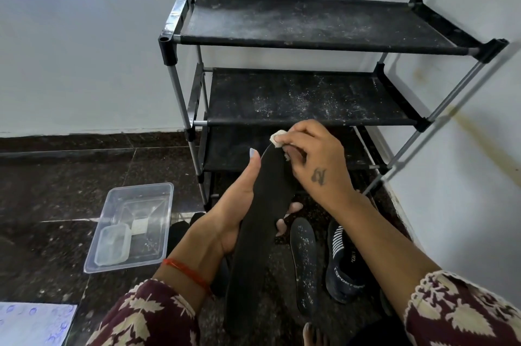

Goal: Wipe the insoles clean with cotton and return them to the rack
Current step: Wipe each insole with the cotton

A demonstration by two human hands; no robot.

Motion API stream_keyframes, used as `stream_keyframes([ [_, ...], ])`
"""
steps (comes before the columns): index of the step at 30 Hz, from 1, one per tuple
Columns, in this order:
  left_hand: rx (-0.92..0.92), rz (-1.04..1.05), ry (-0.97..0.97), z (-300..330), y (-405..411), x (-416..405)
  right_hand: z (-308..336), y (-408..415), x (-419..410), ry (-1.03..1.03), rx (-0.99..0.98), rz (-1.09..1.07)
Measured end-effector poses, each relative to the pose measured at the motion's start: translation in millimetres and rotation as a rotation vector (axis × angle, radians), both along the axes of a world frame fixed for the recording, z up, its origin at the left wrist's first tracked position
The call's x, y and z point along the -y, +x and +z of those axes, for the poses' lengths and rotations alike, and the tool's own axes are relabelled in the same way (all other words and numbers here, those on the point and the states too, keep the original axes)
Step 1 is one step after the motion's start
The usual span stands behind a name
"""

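In front of the dusty black fabric-shelved rack (296, 21), the left hand (225, 213) cradles a thin, flexible black foam insole (259, 221) mid-length; the right hand (313, 159) pinches a white cotton wad (277, 139) at its tip. It looks light and bendy, so support beneath suits.

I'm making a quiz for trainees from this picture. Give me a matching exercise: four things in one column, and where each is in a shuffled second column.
Things:
1. cotton
2. black insole
3. speckled insole
4. clear plastic tray

Places:
A. lying on the floor beside a dark shoe
B. on the floor left of the rack
C. pinched in the right hand
D. held in the left hand

Pairs: 1-C, 2-D, 3-A, 4-B
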State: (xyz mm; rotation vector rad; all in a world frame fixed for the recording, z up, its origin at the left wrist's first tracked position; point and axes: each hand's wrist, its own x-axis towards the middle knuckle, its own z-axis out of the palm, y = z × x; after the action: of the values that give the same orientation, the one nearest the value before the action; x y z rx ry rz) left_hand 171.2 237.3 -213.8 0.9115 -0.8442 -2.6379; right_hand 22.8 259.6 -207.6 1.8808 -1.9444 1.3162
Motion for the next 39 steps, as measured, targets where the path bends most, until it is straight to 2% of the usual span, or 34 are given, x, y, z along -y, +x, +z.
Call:
stream_keyframes([
  [3, -0.03, -0.008, 0.027, 1, 1, -1, -3, -4, 4, 0.042, -0.007, -0.09],
  [6, -0.04, 0.024, 0.075, 3, 2, -1, -4, -9, 5, 0.131, 0.085, -0.209],
  [9, -0.035, 0.071, 0.1, 5, 4, 1, -2, -13, 1, 0.393, 0.21, -0.216],
  [11, -0.015, 0.102, 0.093, 6, 5, 4, 1, -16, -3, 0.537, 0.378, -0.183],
  [13, 0.01, 0.125, 0.085, 8, 6, 5, 3, -17, -6, 0.44, 0.458, -0.205],
  [16, 0.023, 0.126, 0.069, 9, 4, 4, 7, -18, -4, 0.088, 0.269, -0.238],
  [18, 0.017, 0.107, 0.08, 9, 4, 2, 6, -15, -1, 0.015, 0.159, -0.167],
  [20, 0.01, 0.088, 0.089, 9, 4, 1, 0, -9, 1, 0.066, 0.065, -0.129],
  [22, 0.009, 0.082, 0.095, 8, 4, 1, -3, -7, 2, 0.152, 0.084, -0.156],
  [25, -0.008, 0.102, 0.108, 8, 5, 2, 4, -10, 0, 0.351, 0.296, -0.209],
  [28, -0.01, 0.142, 0.112, 7, 7, 7, 12, -9, -7, 0.599, 0.621, -0.135],
  [29, -0.009, 0.153, 0.112, 6, 7, 9, 15, -9, -10, 0.603, 0.73, -0.113],
  [31, -0.015, 0.166, 0.111, 5, 7, 10, 19, -10, -11, 0.451, 0.839, -0.136],
  [34, -0.017, 0.159, 0.111, 4, 5, 10, 19, -12, -6, 0.229, 0.782, -0.168],
  [37, -0.012, 0.145, 0.117, 2, 4, 10, 13, -6, -3, 0.304, 0.629, -0.119],
  [39, 0.006, 0.144, 0.107, 1, 5, 10, 11, -3, -3, 0.384, 0.629, -0.105],
])
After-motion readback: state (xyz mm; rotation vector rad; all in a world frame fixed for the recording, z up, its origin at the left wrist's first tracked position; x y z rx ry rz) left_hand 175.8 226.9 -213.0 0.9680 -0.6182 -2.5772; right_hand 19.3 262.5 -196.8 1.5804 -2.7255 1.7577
